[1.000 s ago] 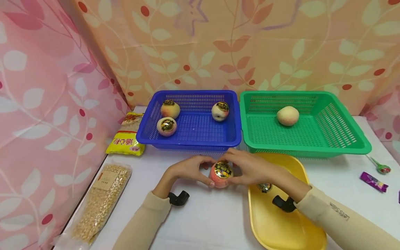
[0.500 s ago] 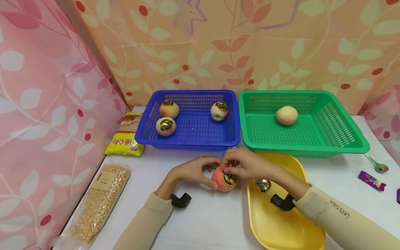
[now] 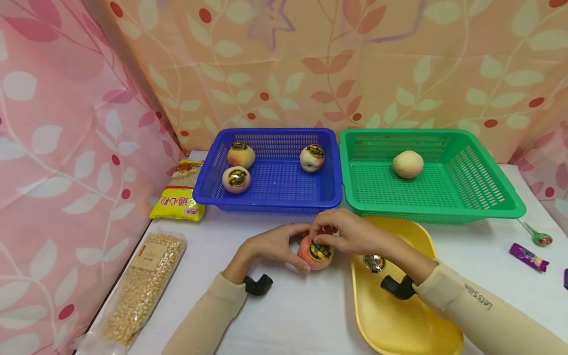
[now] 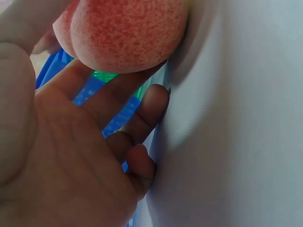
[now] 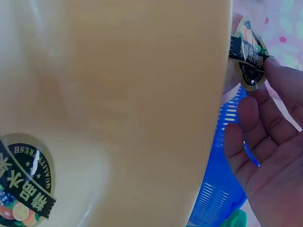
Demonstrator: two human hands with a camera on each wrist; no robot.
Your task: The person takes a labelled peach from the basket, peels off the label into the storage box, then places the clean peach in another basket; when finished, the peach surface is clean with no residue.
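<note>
On the white tabletop, my left hand (image 3: 276, 242) holds a pink peach (image 3: 305, 254), thumb on the near side and fingers behind. The left wrist view shows the peach's red-speckled skin (image 4: 128, 35) against the fingers. A round black-and-gold sticker (image 3: 320, 251) faces up on the fruit. Thumb and index finger of my right hand (image 3: 348, 234) pinch that sticker's upper edge; in the right wrist view the thumb lies on the label's rim (image 5: 253, 78). Another such sticker (image 3: 374, 263) lies in the yellow tray (image 3: 361, 315), under my right forearm.
Behind the hands stand a blue basket (image 3: 270, 201) with three stickered peaches and a green basket (image 3: 437, 213) with one peach showing no sticker. Bags of pasta (image 3: 179, 197) and corn kernels (image 3: 137, 291) lie at left. A lollipop (image 3: 542, 239) and purple-wrapped candy (image 3: 529, 257) lie right.
My right hand has moved from cupping the peach's side to pinching the sticker's edge on top. The peach first turned and shifted slightly right, then moved slightly back left.
</note>
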